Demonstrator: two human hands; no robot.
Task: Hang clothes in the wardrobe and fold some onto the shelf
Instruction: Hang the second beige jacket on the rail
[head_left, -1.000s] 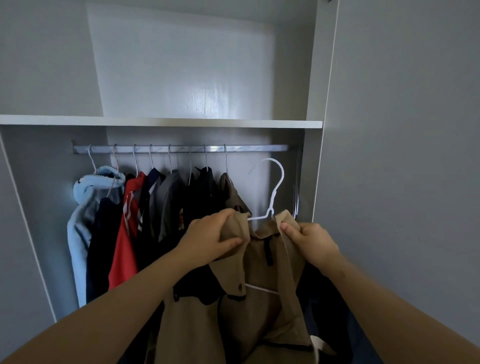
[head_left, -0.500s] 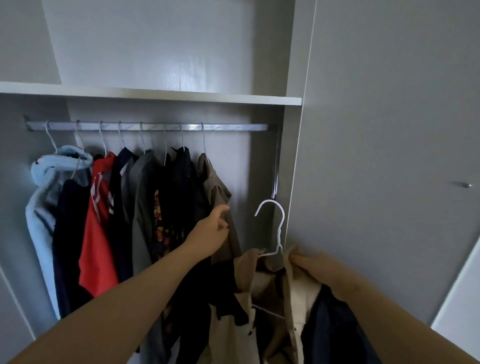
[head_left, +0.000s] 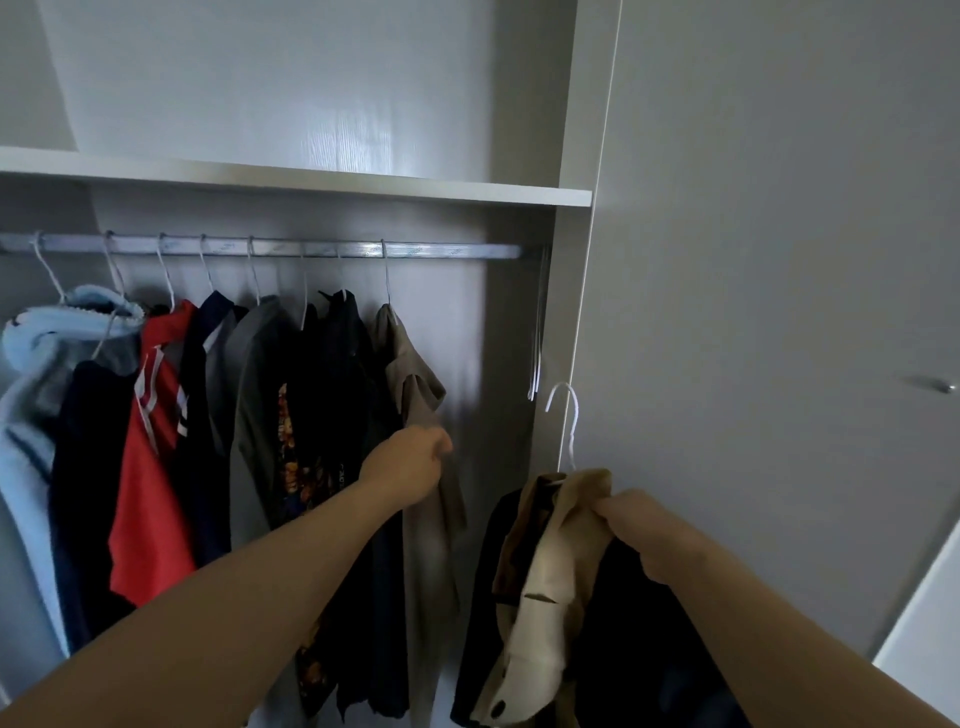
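The tan garment (head_left: 556, 571) hangs low at the right of the wardrobe opening, on a white hanger (head_left: 569, 415) whose hook stands free well below the rail (head_left: 441, 251). The right hand (head_left: 654, 525) has its fingers clamped on the bunched collar just under that hook, and dark cloth (head_left: 649, 623) drapes beneath the hand. The left hand (head_left: 410, 462) reaches across to the khaki shirt (head_left: 415, 395), last in the hung row. Its fingers are curled against the shirt's edge, but whether they pinch the cloth I cannot tell (that spot is blurred). Between shirt and tan garment the rail is bare – only spare hangers (head_left: 537, 338) dangle at its right end. Above runs the shelf (head_left: 311, 182). Further left hang dark clothes, a red top (head_left: 150, 467) and a pale blue hoodie (head_left: 31, 364).
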